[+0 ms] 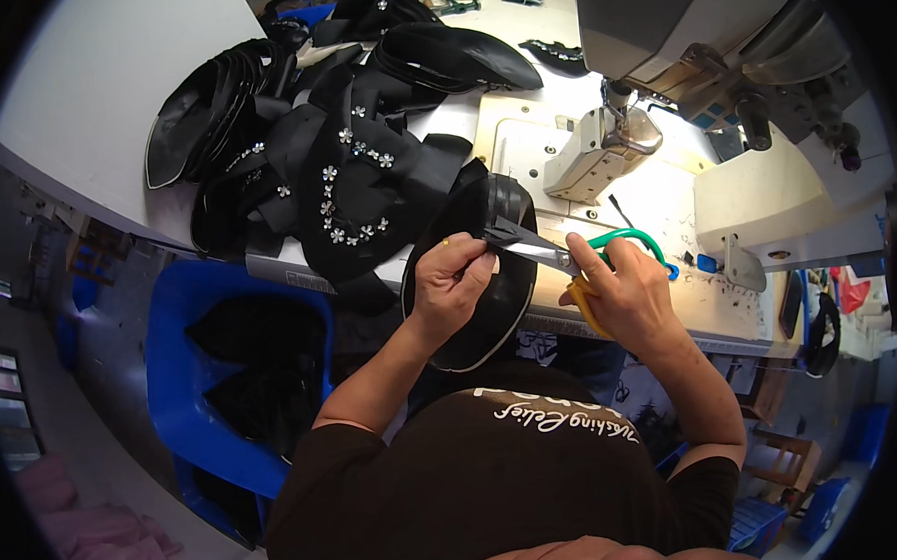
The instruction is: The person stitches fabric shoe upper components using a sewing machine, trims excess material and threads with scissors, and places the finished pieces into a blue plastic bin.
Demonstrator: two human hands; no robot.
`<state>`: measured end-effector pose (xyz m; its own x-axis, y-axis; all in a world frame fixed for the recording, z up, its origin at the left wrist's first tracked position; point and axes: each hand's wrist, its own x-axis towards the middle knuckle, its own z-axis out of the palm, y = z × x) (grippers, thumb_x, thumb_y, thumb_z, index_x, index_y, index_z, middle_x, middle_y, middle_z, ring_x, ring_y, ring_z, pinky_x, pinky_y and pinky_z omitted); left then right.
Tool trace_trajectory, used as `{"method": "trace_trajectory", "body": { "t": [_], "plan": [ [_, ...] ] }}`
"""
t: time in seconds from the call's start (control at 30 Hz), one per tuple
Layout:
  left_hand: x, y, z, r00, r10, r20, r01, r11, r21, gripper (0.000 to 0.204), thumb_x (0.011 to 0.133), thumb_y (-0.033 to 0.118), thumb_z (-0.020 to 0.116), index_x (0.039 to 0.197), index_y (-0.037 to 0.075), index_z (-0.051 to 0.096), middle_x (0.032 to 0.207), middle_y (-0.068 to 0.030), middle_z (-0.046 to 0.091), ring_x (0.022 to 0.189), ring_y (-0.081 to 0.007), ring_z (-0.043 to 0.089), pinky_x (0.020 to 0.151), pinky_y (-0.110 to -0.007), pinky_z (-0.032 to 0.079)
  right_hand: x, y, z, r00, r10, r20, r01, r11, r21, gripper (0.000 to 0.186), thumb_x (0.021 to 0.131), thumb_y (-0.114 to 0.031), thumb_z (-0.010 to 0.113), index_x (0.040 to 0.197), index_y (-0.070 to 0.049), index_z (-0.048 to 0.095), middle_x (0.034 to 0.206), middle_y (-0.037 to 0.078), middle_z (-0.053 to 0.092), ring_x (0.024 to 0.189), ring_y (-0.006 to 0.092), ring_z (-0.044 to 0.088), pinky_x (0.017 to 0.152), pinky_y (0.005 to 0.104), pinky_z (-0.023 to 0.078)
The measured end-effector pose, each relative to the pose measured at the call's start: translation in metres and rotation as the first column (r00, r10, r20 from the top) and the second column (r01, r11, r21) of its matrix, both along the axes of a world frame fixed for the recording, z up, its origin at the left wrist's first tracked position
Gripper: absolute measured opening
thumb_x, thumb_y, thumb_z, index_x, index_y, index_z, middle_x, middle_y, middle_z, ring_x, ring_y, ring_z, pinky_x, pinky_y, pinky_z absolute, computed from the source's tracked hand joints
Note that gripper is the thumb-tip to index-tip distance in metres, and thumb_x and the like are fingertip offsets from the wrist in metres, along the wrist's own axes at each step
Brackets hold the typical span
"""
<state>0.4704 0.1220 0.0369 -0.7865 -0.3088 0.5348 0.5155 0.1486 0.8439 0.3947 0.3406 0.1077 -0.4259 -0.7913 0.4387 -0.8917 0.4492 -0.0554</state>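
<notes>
My right hand (624, 294) is wrapped round a pair of scissors (542, 251) with one green and one yellow handle loop. Their blades point left, at a black strap on a black shoe upper (480, 324) hanging over the table's front edge. Pinched between the fingers of my left hand (454, 285) is the edge of that shoe upper, right beside the blade tips. How far the blades are apart is hard to make out. Just behind my left hand lie black uppers (365, 199) decorated with silver flower-shaped stones.
A sewing machine (603, 148) stands at the right over a light work plate, with dark scraps around it. Stacked black uppers (216, 110) fill the table's left part. Below on the left, a blue chair (187, 366) holds more black pieces. A phone-like dark object (792, 303) sits far right.
</notes>
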Motion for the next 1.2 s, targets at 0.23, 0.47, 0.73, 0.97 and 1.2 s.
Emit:
{"method": "trace_trajectory", "body": {
  "t": [0.23, 0.47, 0.73, 0.97, 1.2],
  "plan": [
    [-0.003, 0.004, 0.000, 0.998, 0.032, 0.052, -0.032, 0.999, 0.017, 0.006, 0.085, 0.001, 0.061, 0.087, -0.005, 0.064, 0.066, -0.0031, 0.051, 0.059, -0.0103, 0.046, 0.052, -0.024, 0.036, -0.008, 0.006, -0.015, 0.988, -0.021, 0.155, 0.057, 0.970, -0.234, 0.068, 0.061, -0.024, 0.084, 0.121, -0.007, 0.058, 0.069, 0.006, 0.050, 0.056, 0.0195, 0.050, 0.051, 0.0321, 0.041],
    [-0.026, -0.044, 0.018, 0.961, 0.200, 0.193, -0.132, 0.939, -0.317, 0.021, 0.069, 0.010, 0.081, 0.081, 0.000, 0.066, 0.070, -0.0032, 0.056, 0.057, -0.0101, 0.049, 0.051, -0.026, 0.039, 0.004, -0.004, -0.042, 0.911, -0.124, 0.393, 0.232, 0.942, -0.241, 0.063, 0.065, -0.030, 0.083, 0.120, -0.010, 0.060, 0.069, 0.007, 0.055, 0.053, 0.0191, 0.053, 0.050, 0.0309, 0.045],
    [-0.079, -0.089, 0.013, 0.603, -0.534, 0.592, 0.469, 0.838, 0.279, 0.045, 0.088, 0.020, 0.067, 0.126, 0.000, 0.053, 0.117, -0.0047, 0.060, 0.102, -0.0120, 0.056, 0.093, -0.026, 0.044, 0.005, -0.032, -0.080, 0.791, -0.035, 0.611, 0.336, 0.859, -0.385, 0.057, 0.068, -0.021, 0.082, 0.117, -0.005, 0.060, 0.075, 0.011, 0.059, 0.059, 0.0216, 0.055, 0.056, 0.0311, 0.047],
    [-0.035, -0.058, 0.031, 0.381, -0.798, 0.467, 0.625, 0.595, 0.506, 0.012, 0.088, 0.014, 0.066, 0.087, 0.006, 0.058, 0.084, 0.0006, 0.063, 0.078, -0.0068, 0.059, 0.072, -0.025, 0.051, -0.021, -0.050, -0.088, 0.870, -0.046, 0.491, 0.322, 0.807, -0.495, 0.057, 0.069, -0.014, 0.080, 0.121, -0.009, 0.059, 0.078, 0.009, 0.058, 0.064, 0.0206, 0.055, 0.057, 0.0321, 0.047],
    [0.008, -0.033, 0.056, 0.918, -0.341, 0.201, 0.105, 0.699, 0.707, 0.016, 0.096, 0.021, 0.052, 0.099, 0.006, 0.055, 0.086, -0.0081, 0.065, 0.068, -0.0153, 0.064, 0.059, -0.028, 0.054, 0.007, -0.005, 0.000, 0.964, -0.003, 0.266, 0.109, 0.916, -0.386, 0.069, 0.059, -0.023, 0.085, 0.122, -0.009, 0.058, 0.079, 0.006, 0.056, 0.069, 0.0213, 0.054, 0.061, 0.0346, 0.042]
  ]
}}
